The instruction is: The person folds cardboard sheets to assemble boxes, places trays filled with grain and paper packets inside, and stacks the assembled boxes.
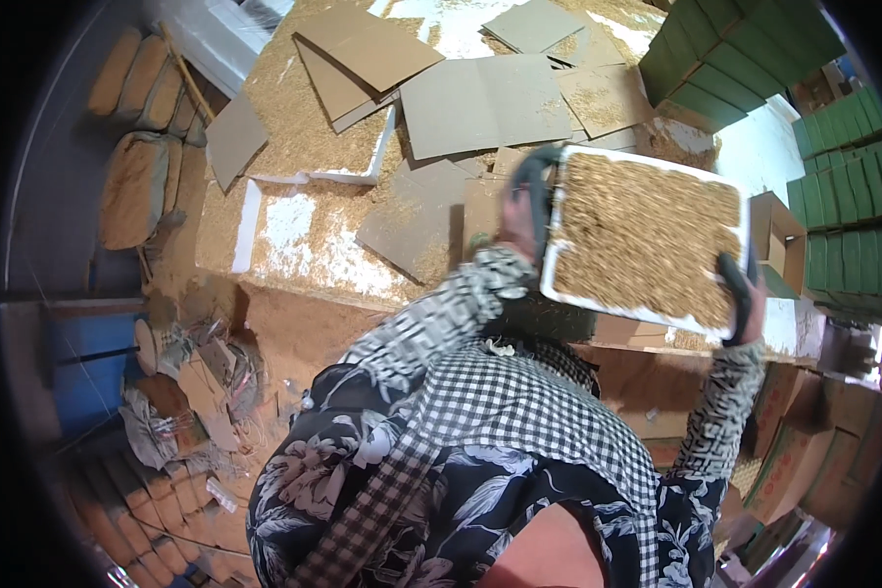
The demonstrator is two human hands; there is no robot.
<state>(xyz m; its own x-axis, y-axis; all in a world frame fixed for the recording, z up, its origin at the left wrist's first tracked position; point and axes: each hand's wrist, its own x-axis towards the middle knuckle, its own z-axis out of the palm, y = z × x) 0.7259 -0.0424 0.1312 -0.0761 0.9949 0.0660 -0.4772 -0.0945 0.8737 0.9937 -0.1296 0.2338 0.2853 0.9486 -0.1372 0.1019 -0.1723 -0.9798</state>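
Between my two hands is a shallow white-rimmed tray (pixel 647 235) filled with loose, golden-brown flaky material, blurred by motion. My left hand (pixel 526 201), in a dark glove, grips the tray's left side, with its fingers up by the far left corner. On the opposite side my right hand (pixel 745 294), also dark-gloved, is closed round the near right edge, its thumb lying over the rim. The tray is slightly tilted in view and held over the front part of the worktable.
Grey-brown cardboard sheets (pixel 485 103) lie scattered over the worktable among loose brown flakes. A white foam-like partition (pixel 248 225) stands at left. Green boxes (pixel 730 59) are stacked at far right, near an open brown carton (pixel 779 240). Full sacks (pixel 135 186) stand at far left.
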